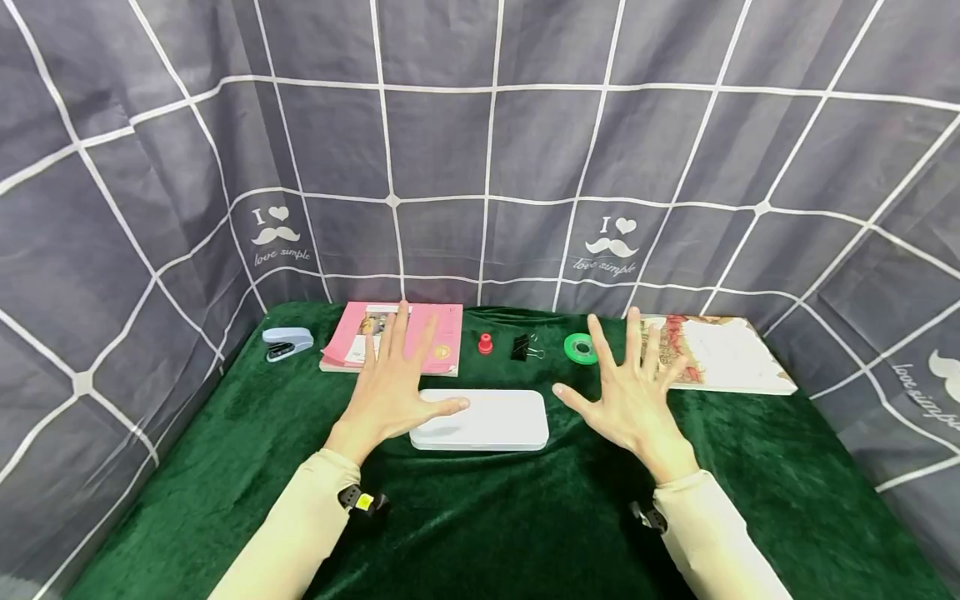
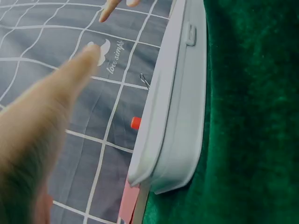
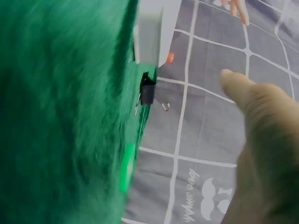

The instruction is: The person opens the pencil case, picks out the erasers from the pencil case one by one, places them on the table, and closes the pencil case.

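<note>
A closed white case [image 1: 487,421] with rounded corners lies in the middle of the green cloth; the left wrist view shows its lid seam and a small catch on the case's side [image 2: 187,107]. My left hand [image 1: 393,392] is spread, its thumb over the case's left part and its fingers over the pink book [image 1: 442,333] in the head view. To the right of the case, my right hand [image 1: 630,396] is spread too, fingers straight and holding nothing. Its fingertips overlap the left end of a white book with a floral cover [image 1: 735,354].
Behind the case stand a small red bottle-shaped piece [image 1: 485,343], a black binder clip [image 1: 521,347] and a green tape roll [image 1: 580,348]. A light blue stapler [image 1: 288,342] lies at the far left. Grey checked curtain [image 1: 442,167] surrounds the table's back and sides.
</note>
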`<action>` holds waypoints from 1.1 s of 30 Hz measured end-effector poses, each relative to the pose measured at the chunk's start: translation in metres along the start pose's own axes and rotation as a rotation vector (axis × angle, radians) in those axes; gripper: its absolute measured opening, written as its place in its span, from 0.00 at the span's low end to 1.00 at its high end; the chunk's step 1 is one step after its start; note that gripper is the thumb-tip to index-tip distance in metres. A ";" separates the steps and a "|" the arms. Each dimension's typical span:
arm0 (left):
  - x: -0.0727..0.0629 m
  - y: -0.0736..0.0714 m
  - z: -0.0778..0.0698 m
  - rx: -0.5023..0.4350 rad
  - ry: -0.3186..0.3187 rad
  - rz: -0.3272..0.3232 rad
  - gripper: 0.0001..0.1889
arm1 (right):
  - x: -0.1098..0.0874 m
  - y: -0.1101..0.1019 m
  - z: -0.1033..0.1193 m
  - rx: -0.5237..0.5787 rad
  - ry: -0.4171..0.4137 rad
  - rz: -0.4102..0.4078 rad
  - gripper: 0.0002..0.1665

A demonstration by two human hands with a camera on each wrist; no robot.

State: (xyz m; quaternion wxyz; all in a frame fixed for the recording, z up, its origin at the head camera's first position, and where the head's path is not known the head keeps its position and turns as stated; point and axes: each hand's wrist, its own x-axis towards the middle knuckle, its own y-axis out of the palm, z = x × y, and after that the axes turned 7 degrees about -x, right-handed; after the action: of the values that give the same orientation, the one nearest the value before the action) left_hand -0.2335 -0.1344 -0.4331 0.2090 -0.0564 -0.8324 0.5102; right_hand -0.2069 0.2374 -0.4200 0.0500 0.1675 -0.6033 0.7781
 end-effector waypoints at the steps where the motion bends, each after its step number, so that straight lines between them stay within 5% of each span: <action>1: -0.001 0.000 0.001 -0.048 0.005 -0.004 0.70 | 0.001 0.001 0.000 0.064 -0.016 0.001 0.64; 9: -0.019 0.006 0.014 -0.509 0.056 -0.095 0.49 | 0.008 0.023 0.007 0.631 -0.081 -0.028 0.46; 16: -0.036 0.039 0.030 -0.695 0.073 -0.045 0.36 | -0.002 0.046 0.014 0.953 -0.148 0.144 0.45; 19: -0.038 0.044 0.034 -0.718 0.045 0.010 0.37 | -0.006 0.053 0.012 0.953 -0.167 0.241 0.48; 24: -0.036 0.044 0.038 -0.663 0.060 0.091 0.47 | -0.010 0.061 0.009 0.804 -0.176 0.359 0.57; 33: -0.036 0.042 0.034 -0.576 0.064 0.125 0.52 | -0.009 0.064 0.008 0.727 -0.243 0.324 0.55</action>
State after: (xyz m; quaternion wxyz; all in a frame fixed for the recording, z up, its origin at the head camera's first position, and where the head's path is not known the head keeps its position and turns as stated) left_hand -0.2195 -0.1537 -0.4937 0.1788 -0.1805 -0.9308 0.2627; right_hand -0.2149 0.2142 -0.4803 -0.2068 0.1677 -0.3094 0.9129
